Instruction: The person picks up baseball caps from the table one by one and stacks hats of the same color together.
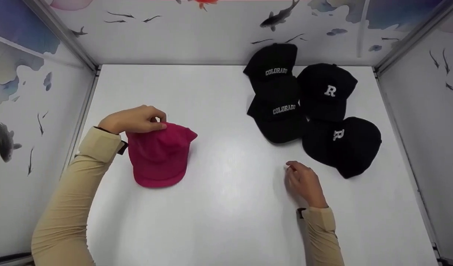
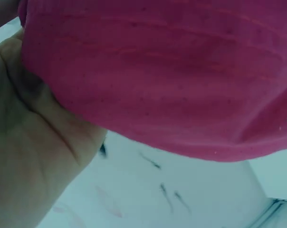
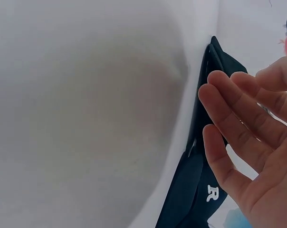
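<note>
My left hand (image 1: 137, 119) pinches the edge of a magenta baseball cap (image 1: 159, 159) on the left half of the table, its brim toward me. In the left wrist view the magenta cap (image 2: 162, 85) fills the upper part, with the palm (image 2: 39, 133) beside it; the fingertips are mostly hidden. My right hand (image 1: 304, 183) is over the table in front of the black caps, holding nothing. The right wrist view shows that hand (image 3: 257, 137) with loosely bent, spread fingers.
At the back right are two black COLORADO caps (image 1: 274, 125) overlapping each other. Next to them are two black caps with a white R, one behind (image 1: 318, 81) and one nearer (image 1: 361, 147). Printed walls (image 1: 174, 37) enclose the white table (image 1: 226, 207) at the back and sides.
</note>
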